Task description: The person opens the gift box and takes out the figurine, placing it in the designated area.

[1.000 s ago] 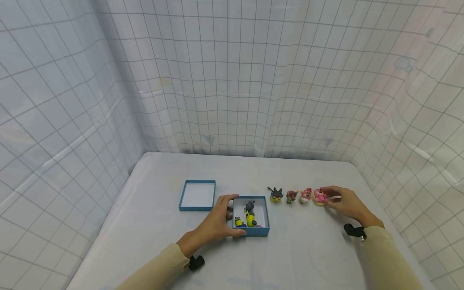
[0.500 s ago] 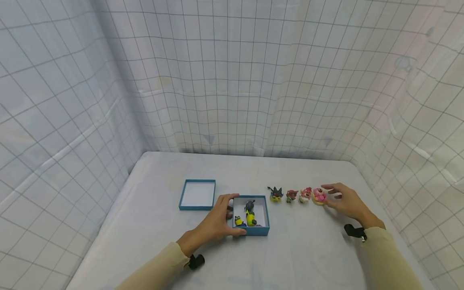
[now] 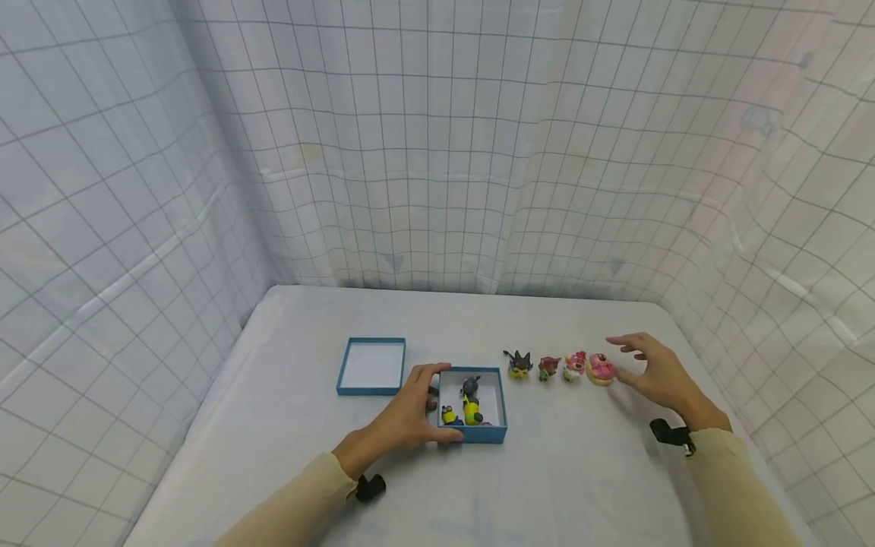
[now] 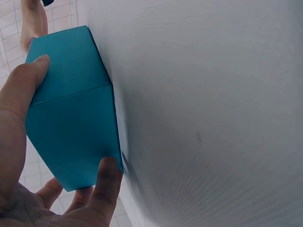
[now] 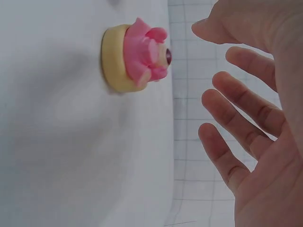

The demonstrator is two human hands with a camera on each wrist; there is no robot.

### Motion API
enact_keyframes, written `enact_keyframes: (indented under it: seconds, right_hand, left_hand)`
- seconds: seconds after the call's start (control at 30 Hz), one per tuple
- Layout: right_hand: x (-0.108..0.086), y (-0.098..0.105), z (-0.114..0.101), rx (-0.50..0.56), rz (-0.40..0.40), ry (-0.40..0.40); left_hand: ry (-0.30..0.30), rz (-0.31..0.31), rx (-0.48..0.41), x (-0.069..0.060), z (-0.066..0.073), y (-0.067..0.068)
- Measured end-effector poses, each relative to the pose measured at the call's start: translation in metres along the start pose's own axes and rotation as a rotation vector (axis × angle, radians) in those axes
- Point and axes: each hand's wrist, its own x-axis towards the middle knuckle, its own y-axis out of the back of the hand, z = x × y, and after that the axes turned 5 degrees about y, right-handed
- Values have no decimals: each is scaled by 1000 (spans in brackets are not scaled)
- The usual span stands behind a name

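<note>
My left hand (image 3: 406, 416) holds a blue open box (image 3: 484, 434) by its left side, thumb on the near wall and fingertips at the far corner. The left wrist view shows the thumb and fingers against the teal outer walls of the box (image 4: 71, 132). Inside lie a dark figurine (image 3: 470, 386), a yellow-and-black one (image 3: 472, 410) and a small yellow one with goggles (image 3: 447, 415). To the right, my right hand (image 3: 659, 374) is spread beside a pink figurine on a yellow round base (image 3: 601, 368). In the right wrist view, a gap separates the fingers (image 5: 227, 111) from the pink figurine (image 5: 142, 54).
Left of the pink figurine stand a pink-and-white figurine (image 3: 574, 366), a reddish-brown one (image 3: 549, 368) and a black-and-yellow one (image 3: 519, 365), in a row. A shallow blue-rimmed lid (image 3: 372, 366) lies at the back left of the white table (image 3: 560, 486). Grid-patterned curtains (image 3: 437, 152) surround the table.
My right hand has let go of the pink figurine, opened its fingers and drawn slightly away to the right and up. The left hand and box have stayed in place.
</note>
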Motion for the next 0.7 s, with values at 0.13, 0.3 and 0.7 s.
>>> enact_keyframes:
  seconds: [0.13, 0.3, 0.7]
  right_hand:
    - [3, 4, -7, -8, 35, 42]
    - [9, 6, -20, -16, 73, 93]
    - [21, 11, -53, -32, 81, 194]
  left_hand:
    - [-11, -5, 15, 0, 0, 1]
    - [-20, -13, 29, 1, -1, 3]
    - [-23, -15, 43, 2, 0, 3]
